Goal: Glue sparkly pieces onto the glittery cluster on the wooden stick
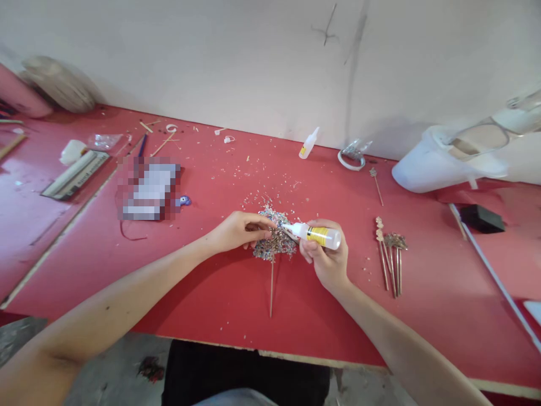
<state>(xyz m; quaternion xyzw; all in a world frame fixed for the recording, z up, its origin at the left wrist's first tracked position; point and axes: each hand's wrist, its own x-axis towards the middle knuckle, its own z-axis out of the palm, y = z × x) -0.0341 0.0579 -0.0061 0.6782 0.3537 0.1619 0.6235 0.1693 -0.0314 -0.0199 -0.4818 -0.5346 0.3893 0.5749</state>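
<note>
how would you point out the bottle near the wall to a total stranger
Find the red table, then follow it back to the wall. Just left of the white ring is a small white bottle with a yellow label. Its lookalike is in the right grip; this one is unheld.

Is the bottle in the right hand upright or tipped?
Tipped: the bottle is held nearly sideways in the right hand, its nozzle pointing toward the glittery pieces.

yellow-labelled bottle (323, 235) in right grip (330, 260), nozzle (291, 228) at glittery bits (274, 248)
</note>
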